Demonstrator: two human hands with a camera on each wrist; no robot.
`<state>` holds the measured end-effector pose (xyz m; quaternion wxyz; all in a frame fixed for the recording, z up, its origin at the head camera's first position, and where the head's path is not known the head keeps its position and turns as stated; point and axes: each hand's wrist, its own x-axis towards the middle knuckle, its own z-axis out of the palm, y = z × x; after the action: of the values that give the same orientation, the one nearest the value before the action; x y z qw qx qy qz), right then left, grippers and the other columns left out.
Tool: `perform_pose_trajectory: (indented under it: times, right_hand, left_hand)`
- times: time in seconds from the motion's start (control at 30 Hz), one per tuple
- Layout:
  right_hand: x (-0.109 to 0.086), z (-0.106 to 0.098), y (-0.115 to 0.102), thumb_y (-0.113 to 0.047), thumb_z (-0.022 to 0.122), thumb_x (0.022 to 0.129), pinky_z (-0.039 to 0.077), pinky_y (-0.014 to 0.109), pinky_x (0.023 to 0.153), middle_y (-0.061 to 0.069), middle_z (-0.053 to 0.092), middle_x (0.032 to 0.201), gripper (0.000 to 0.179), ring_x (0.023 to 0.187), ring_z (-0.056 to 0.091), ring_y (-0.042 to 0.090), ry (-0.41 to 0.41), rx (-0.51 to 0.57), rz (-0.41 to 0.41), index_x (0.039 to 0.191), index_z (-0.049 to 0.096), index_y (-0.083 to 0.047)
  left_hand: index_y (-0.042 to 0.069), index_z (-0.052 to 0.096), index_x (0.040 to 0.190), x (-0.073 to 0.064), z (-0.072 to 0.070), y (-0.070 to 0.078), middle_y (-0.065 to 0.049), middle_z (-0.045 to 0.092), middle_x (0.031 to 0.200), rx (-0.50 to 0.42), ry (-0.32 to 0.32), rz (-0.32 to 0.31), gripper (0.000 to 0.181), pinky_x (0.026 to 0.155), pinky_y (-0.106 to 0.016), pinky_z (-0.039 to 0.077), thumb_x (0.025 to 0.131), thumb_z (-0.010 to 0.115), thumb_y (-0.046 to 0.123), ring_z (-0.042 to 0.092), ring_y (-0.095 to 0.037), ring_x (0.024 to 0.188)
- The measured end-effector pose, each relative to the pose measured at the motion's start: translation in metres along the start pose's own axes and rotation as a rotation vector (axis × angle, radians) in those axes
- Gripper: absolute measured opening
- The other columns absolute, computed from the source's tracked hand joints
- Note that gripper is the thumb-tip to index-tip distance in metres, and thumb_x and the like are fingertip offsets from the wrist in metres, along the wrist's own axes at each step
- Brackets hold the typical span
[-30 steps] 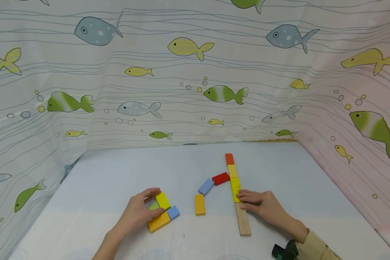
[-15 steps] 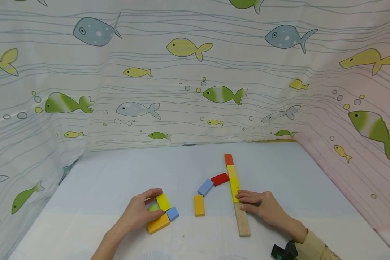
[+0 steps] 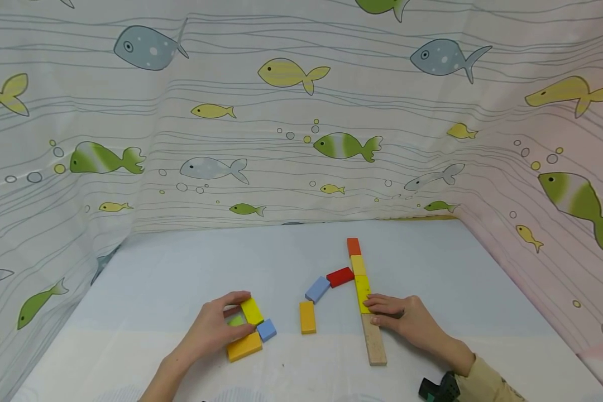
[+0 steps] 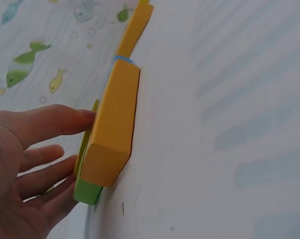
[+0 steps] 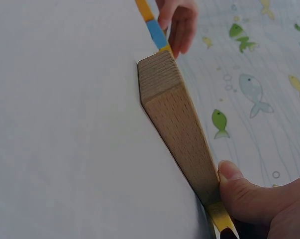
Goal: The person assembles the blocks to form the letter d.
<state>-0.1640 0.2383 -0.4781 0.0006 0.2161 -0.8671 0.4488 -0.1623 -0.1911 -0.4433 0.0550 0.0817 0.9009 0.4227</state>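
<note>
The left hand (image 3: 218,321) pinches the lemon-yellow block (image 3: 252,311) end to end between thumb and fingers, in a tight cluster with the light-green block (image 3: 237,320), small blue block (image 3: 267,330) and long orange block (image 3: 244,347). The right hand (image 3: 407,318) grasps nothing; its relaxed fingers touch the bright-yellow block (image 3: 362,293) while its thumb rests against the bare wooden block (image 3: 374,340), both part of a straight row. Good handling here probably means light, level pressure along the edges, squaring one joint without nudging its neighbours. The white tabletop (image 3: 281,245) looks smooth, so blocks likely slide easily. Around its far and side edges hangs fish-print fabric (image 3: 271,33), pinkish at the right.
</note>
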Motion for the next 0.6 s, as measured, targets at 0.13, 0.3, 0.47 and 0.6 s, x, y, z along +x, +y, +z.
perform_pose_trajectory:
  times: [0.13,0.3,0.47,0.6]
  right_hand:
    - [0.0,0.0,0.0,-0.034,0.076,0.087,0.04,0.01,0.1,-0.007,0.071,0.121,0.033,0.126,0.06,0.02,0.0,0.009,0.0,0.115,0.077,-0.016]
    - [0.001,0.0,-0.001,-0.034,0.076,0.087,0.04,0.01,0.1,-0.007,0.072,0.121,0.032,0.126,0.06,0.021,0.0,0.004,-0.001,0.114,0.077,-0.016]
    - [0.001,0.0,-0.001,-0.034,0.076,0.087,0.04,0.01,0.099,-0.007,0.072,0.121,0.032,0.126,0.06,0.021,-0.002,0.003,0.011,0.114,0.077,-0.017]
    - [0.001,0.0,-0.001,-0.033,0.077,0.086,0.04,0.01,0.099,-0.007,0.072,0.12,0.032,0.126,0.06,0.021,-0.003,0.006,0.015,0.114,0.077,-0.016]
  left_hand:
    - [0.008,0.061,0.132,-0.001,-0.002,0.002,-0.006,0.063,0.132,0.005,0.022,0.032,0.063,0.098,-0.033,0.053,0.076,0.087,0.019,0.062,-0.026,0.121]
    - [0.009,0.063,0.13,-0.002,0.0,0.008,-0.005,0.064,0.131,-0.014,0.033,0.066,0.06,0.098,-0.032,0.053,0.077,0.087,0.022,0.061,-0.026,0.122]
    - [0.011,0.064,0.128,-0.004,0.003,0.014,-0.003,0.065,0.129,-0.042,0.02,0.072,0.059,0.099,-0.034,0.053,0.076,0.088,0.025,0.061,-0.024,0.121]
    - [0.011,0.064,0.127,-0.005,0.006,0.018,-0.002,0.065,0.129,-0.061,0.007,0.074,0.058,0.099,-0.034,0.053,0.077,0.087,0.027,0.06,-0.024,0.121]
